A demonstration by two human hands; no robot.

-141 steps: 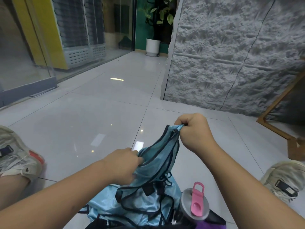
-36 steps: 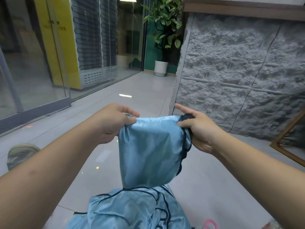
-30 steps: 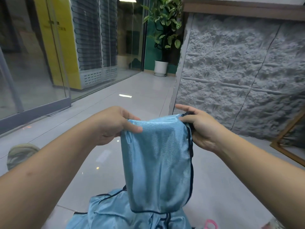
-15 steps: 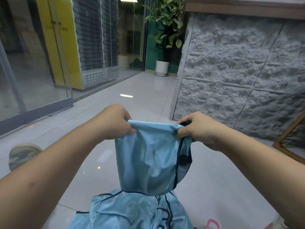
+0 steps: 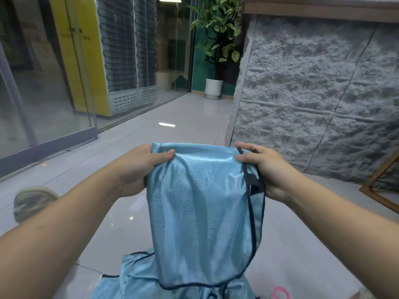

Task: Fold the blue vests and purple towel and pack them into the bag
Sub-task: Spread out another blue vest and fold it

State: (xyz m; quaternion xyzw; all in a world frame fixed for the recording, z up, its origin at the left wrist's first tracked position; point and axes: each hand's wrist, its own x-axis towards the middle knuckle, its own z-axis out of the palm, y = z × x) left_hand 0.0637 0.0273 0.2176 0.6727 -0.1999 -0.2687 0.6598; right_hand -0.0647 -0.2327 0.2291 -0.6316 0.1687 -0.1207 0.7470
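A shiny light-blue vest (image 5: 200,212) with dark piping hangs folded in the air in front of me. My left hand (image 5: 138,169) pinches its top left corner, thumb on the front. My right hand (image 5: 265,169) grips the top right corner, where the dark trim and a strap bunch up. Beneath it, more blue vest fabric (image 5: 138,281) lies crumpled at the bottom of the view. The purple towel and the bag are not in sight.
A pink loop (image 5: 280,293) of a bottle lid peeks in at the bottom right. My shoe (image 5: 32,201) rests on the grey tiled floor at left. A rough grey stone wall (image 5: 313,93) stands to the right, a wooden frame (image 5: 382,186) beside it, glass panels at left.
The vest was bunched between both hands; it now hangs flat and longer, stretched between the two top corners. Both hands stay at about the same height.
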